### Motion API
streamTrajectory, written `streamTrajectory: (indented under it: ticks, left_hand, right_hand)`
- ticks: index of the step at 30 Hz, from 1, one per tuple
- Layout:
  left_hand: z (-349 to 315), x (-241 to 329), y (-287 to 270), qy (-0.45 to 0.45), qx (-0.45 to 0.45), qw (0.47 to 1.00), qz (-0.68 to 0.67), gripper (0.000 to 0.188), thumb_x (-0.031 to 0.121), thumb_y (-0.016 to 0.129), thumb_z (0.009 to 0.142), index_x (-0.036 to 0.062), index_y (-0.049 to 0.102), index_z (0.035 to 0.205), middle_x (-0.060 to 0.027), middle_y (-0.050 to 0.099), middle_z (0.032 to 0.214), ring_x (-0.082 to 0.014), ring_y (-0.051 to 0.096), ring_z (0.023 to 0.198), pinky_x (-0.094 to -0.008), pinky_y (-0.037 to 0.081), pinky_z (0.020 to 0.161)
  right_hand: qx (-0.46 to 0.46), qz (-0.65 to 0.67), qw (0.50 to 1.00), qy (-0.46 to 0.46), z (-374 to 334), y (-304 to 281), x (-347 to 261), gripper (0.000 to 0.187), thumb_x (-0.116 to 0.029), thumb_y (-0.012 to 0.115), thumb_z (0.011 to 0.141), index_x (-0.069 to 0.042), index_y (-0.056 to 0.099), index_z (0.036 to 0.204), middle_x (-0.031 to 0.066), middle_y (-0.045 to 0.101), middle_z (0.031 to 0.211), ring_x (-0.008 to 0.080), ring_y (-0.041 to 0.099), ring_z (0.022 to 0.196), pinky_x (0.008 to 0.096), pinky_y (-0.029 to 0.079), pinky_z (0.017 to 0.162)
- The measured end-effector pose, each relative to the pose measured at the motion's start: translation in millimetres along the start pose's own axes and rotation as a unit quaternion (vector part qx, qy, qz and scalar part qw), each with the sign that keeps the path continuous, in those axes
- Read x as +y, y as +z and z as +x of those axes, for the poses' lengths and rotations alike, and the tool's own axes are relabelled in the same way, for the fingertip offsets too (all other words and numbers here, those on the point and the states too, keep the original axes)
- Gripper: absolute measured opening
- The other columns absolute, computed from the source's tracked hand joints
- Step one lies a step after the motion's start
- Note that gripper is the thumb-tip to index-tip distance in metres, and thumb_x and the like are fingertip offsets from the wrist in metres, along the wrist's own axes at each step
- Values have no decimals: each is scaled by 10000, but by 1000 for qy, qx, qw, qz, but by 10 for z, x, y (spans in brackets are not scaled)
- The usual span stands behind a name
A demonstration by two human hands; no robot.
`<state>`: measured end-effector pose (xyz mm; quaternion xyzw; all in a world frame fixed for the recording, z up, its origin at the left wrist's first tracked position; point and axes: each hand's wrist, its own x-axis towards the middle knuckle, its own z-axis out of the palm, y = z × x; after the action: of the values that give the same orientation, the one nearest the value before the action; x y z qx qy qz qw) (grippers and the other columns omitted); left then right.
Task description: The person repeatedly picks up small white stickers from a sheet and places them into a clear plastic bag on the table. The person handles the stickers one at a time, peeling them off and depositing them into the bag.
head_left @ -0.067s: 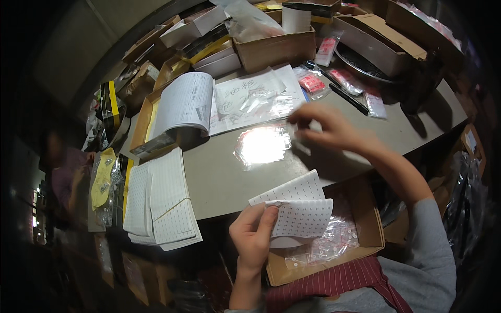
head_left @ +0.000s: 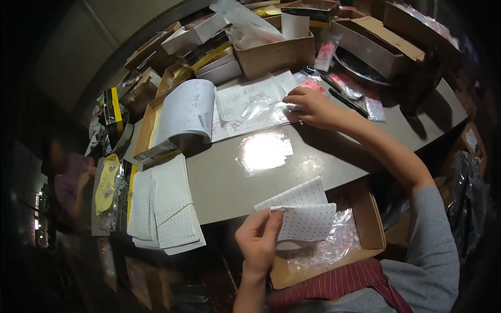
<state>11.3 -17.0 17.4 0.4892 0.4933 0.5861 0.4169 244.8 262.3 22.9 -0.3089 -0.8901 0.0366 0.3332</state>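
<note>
My left hand (head_left: 258,237) is closed, thumb on top, around the edge of folded white label sheets (head_left: 307,221) printed with rows of small marks. They hang over an open cardboard box (head_left: 369,219) holding small clear plastic bags (head_left: 334,245) with white bits inside. My right hand (head_left: 315,107) reaches across the table with its fingers bent and somewhat apart. Its fingertips are at the edge of a pile of clear bags (head_left: 258,109) on handwritten paper sheets (head_left: 237,96); I cannot make out anything in them. Nearer on the table lies a shiny stack of clear bags (head_left: 263,151), bright with glare.
Banded stacks of printed label sheets (head_left: 175,219) lie at the table's left end. An open notebook (head_left: 185,107) rests on a box behind them. Cardboard boxes (head_left: 274,55) line the back. A black marker (head_left: 348,103) and red-printed bags (head_left: 344,86) lie right. Another person (head_left: 70,177) is far left.
My right hand has moved up and away from beside the shiny bag stack to the pile on the papers. The left hand and its sheets shifted slightly right and down in the picture.
</note>
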Motion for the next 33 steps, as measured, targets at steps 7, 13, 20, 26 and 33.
streamTrajectory:
  ticks: [7,13,20,26,33]
  left_hand:
    - [-10,-136,-120,-28,28,999,-23,173,90,729,949,-68,734,1018,-6,695,878,-70,598,802,-225,468,741]
    - [-16,-115,-135,-22,19,1000,-5,162,71,728,947,-73,736,1021,-26,699,885,-85,611,809,-232,477,732]
    - [35,-94,-65,-18,-26,999,2,156,50,719,939,-87,738,1011,-39,707,879,-90,616,804,-241,487,725]
    - [51,-53,35,-6,-58,997,44,153,49,716,927,-81,739,1005,-44,706,843,-89,617,768,-244,490,693]
    - [89,-117,95,79,-122,984,104,106,29,751,894,-53,715,952,-126,634,750,-166,593,648,-297,473,606]
  right_hand:
    - [-5,-146,984,-98,52,255,4,98,-128,706,815,-68,680,888,104,665,952,318,626,948,426,498,838]
    - [-68,77,991,86,-26,-253,-305,194,-228,663,955,-40,660,906,63,641,880,191,606,855,350,479,784]
    - [-290,138,907,271,-285,-626,-743,325,-313,610,1038,-15,632,911,61,630,771,200,612,720,356,478,696]
    - [-147,35,987,58,-444,-653,-1248,165,-138,695,888,-31,612,983,157,657,961,364,655,900,463,521,768]
    - [-133,82,979,-127,-649,-384,-1638,315,-68,700,733,-43,606,1032,118,571,997,309,580,928,420,502,818]
